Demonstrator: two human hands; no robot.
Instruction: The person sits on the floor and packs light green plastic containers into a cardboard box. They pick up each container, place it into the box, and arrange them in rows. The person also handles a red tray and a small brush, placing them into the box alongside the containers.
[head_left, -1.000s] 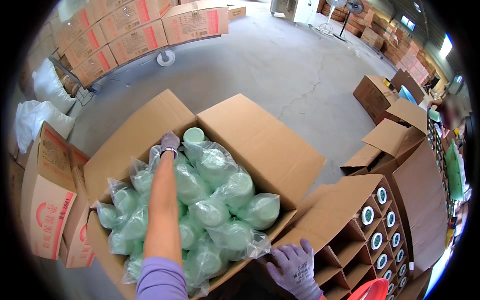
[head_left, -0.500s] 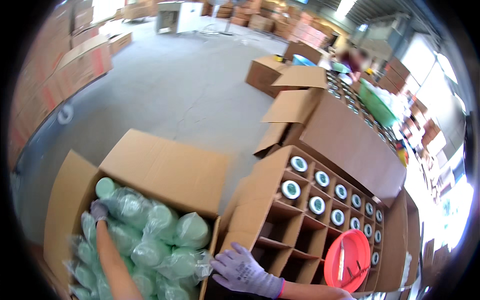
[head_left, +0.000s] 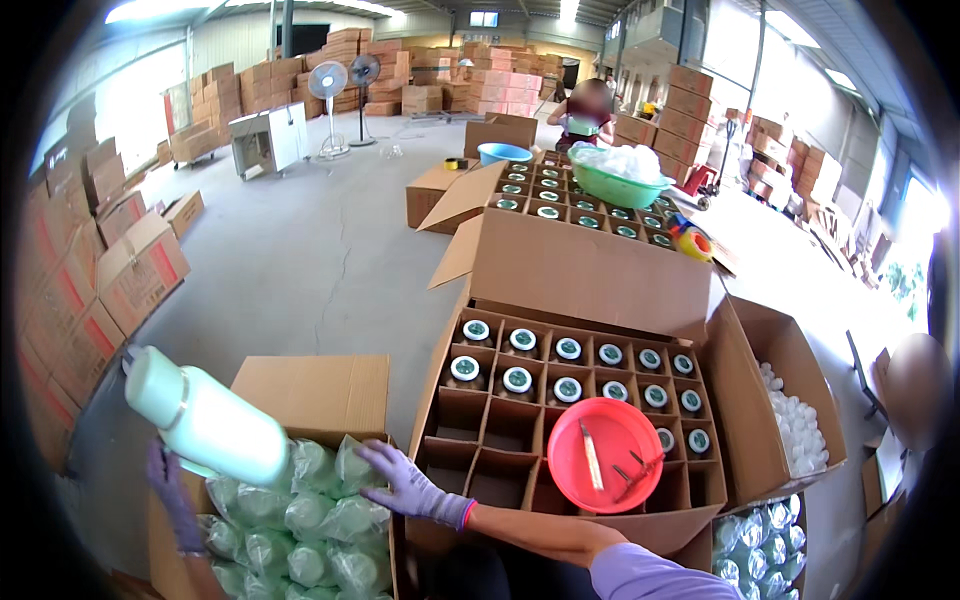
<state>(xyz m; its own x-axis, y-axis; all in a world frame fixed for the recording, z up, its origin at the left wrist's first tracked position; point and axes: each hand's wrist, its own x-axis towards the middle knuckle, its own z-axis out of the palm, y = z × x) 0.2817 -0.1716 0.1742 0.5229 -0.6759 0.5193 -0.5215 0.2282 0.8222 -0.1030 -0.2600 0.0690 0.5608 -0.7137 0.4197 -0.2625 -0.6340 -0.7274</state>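
Note:
A mint-green bottle (head_left: pixel 220 425) is tilted in the air over the left cardboard box, its lid toward the upper left. My left hand (head_left: pixel 178 500), in a pale purple glove, is at the bottle's lower side and appears to hold it; the bottle hides part of the grip. Below, several mint-green bottles in clear plastic wrap (head_left: pixel 305 515) fill the open box (head_left: pixel 310 385). My right hand (head_left: pixel 410 485), gloved too, is open with fingers spread, at the right edge of the wrapped bottles beside the box wall.
A divided carton (head_left: pixel 590 325) to the right holds several white-topped jars (head_left: pixel 517 380), with a red basin (head_left: pixel 605 480) of small tools on its dividers. Beyond stand another jar carton, a green basin (head_left: pixel 620 185) and a person (head_left: pixel 585 120). A box of white pieces (head_left: pixel 795 420) is at right.
My left hand has come up out of the box with the bottle. The right hand has moved left onto the wrapped bottles' edge. The view has turned toward the right and up.

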